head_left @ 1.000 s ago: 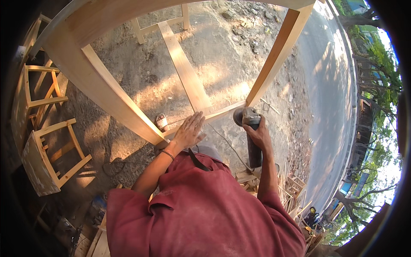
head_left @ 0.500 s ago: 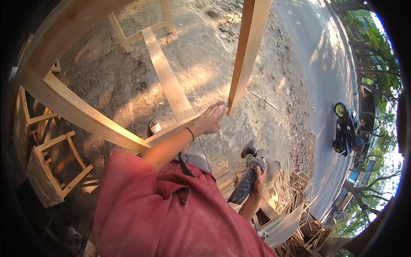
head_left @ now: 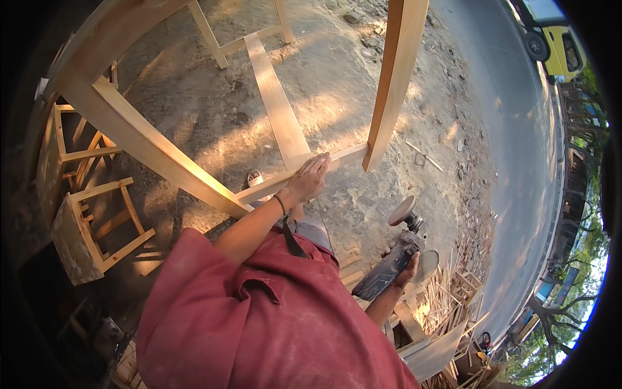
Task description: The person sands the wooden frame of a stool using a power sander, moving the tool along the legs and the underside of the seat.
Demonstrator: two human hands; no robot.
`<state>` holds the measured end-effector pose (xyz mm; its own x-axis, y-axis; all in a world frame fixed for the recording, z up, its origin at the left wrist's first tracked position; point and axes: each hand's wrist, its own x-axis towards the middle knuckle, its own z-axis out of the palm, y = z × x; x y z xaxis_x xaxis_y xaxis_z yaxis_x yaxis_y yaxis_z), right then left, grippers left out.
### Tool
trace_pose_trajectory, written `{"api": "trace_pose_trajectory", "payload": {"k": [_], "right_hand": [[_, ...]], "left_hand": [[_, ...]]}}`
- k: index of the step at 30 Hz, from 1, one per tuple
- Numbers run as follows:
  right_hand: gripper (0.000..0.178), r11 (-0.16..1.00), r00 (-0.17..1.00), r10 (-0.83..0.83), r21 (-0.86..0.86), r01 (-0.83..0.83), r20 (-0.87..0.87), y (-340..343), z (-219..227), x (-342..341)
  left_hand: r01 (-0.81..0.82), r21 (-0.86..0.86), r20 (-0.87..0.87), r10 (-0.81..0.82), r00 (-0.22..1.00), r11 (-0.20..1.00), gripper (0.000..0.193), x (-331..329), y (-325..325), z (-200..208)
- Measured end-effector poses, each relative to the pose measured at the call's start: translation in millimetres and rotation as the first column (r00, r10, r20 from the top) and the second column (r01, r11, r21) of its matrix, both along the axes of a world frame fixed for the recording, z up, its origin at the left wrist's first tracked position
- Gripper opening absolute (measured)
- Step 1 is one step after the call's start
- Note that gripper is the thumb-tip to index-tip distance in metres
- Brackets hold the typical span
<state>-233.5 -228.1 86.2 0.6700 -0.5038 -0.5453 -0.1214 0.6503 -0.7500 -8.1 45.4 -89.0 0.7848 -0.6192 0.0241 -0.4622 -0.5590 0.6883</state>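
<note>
Just above mid-view, toward 12 o'clock: pale wooden frame (head_left: 278, 100) on bare ground, its near rail (head_left: 350, 155) running between a post at 10 o'clock (head_left: 155, 142) and a post at 1 o'clock (head_left: 395, 84). Left hand (head_left: 308, 180) rests on this rail near its joint with the flat stretcher, fingers straight and close together, not curled round the wood; thumb hidden. Placement probably steadies the rail or feels its surface. Right hand (head_left: 407, 269), between 4 and 5 o'clock, is closed round the body of a dark power tool (head_left: 385, 269). Its round disc (head_left: 402, 211) tilts upward, well apart from the rail, presumably so that it does not mark the wood; whether it spins, cannot tell. Count, frame: near posts, two; near rail, one; flat stretcher, one, running toward 11 o'clock to a far crosspiece (head_left: 251, 40) with two short uprights. Count, hands: two, one tool between them. Count, surroundings: sandalled foot (head_left: 255, 176), one visible, just beyond the near rail; small wooden frames, two, one nearer 9 o'clock (head_left: 107, 227) and another slightly above it (head_left: 84, 154); scrap wood (head_left: 447, 285) at 4 o'clock, pieces too many to count; road (head_left: 512, 162) at 3 o'clock; yellow vehicle (head_left: 562, 48), one, at 2 o'clock.
</note>
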Motion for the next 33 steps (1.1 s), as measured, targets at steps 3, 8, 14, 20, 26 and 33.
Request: {"api": "trace_pose_trajectory", "payload": {"k": [3, 8, 14, 20, 26, 33], "right_hand": [[0.066, 0.997, 0.997, 0.081, 0.003, -0.081, 0.004, 0.3, -0.5, 15.9], [0.066, 0.986, 0.987, 0.162, 0.039, -0.162, -0.003, 18.1, 5.9, 46.6], [0.074, 0.862, 0.879, 0.379, -0.236, -0.449, -0.289, 35.6, 32.8, 93.2], [0.091, 0.017, 0.576, 0.462, -0.642, -0.766, -0.675, 64.6, 40.5, 170.1], [0.095, -0.2, 0.267, 0.427, -0.379, -0.904, -0.864, 111.5, 30.3, 244.3], [0.102, -0.389, 0.098, 0.294, -0.213, -0.896, -0.951, 133.5, 4.4, 291.0]], "left_hand": [[-0.009, -0.023, 0.023, 0.01, 1.0, 1.0, 0.074, -15.7, 26.8, -4.2], [-0.04, 0.052, 0.016, 0.039, 0.999, 0.998, 0.075, -41.7, 75.1, -1.0], [-0.129, 0.144, 0.013, 0.129, 0.992, 0.981, 0.074, -66.6, 130.5, 4.0], [-0.235, 0.316, -0.004, 0.249, 0.969, 0.919, 0.069, -97.4, 134.4, 15.7], [-0.324, 0.406, -0.026, 0.365, 0.931, 0.855, 0.07, -119.7, 143.3, 26.7], [-0.481, 0.328, 0.01, 0.506, 0.862, 0.813, 0.07, -123.5, 139.4, 16.6]]}}
